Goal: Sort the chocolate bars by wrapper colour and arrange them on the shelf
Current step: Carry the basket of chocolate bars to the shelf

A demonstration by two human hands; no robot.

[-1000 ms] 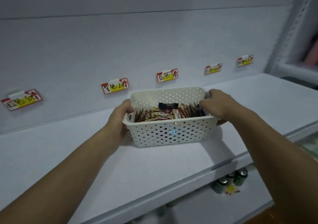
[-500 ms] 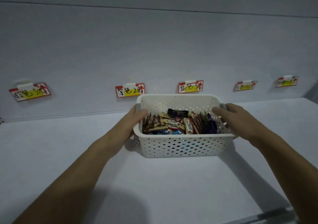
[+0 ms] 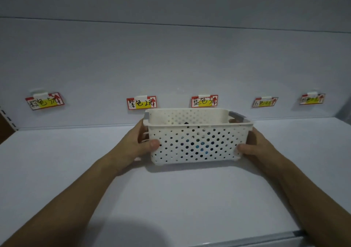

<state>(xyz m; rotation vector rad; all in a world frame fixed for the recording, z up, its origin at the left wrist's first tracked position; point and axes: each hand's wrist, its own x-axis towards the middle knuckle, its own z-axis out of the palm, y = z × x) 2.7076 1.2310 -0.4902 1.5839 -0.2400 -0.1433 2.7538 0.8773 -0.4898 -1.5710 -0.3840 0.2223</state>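
1. we see a white perforated basket sitting on a pale shelf, toward the shelf's back edge and about midway between its left and right ends.
2. our left hand is closed on the basket's left end, the thumb pressed flat on the front wall near the lower left corner and the fingers wrapped behind the end.
3. our right hand is closed on the basket's right end in the same way, the thumb on the front wall near the lower right corner.
4. both bare forearms reach in from the shelf's front corners.
5. the basket's front wall hides most of what lies inside; the chocolate bars show only as dark and blue patches through the round holes, too little to tell their wrapper colours apart.
6. a grey handle sits on the basket's right rim, another shows at the left rim.
7. on the back panel above the shelf's back edge hang five small price tags in a row, red and white with yellow strips and handwritten characters: the far left tag, the second tag just above the basket's left corner, the third tag above its middle, the fourth tag, and the far right tag.
8. the two tags on the right are too blurred to read.
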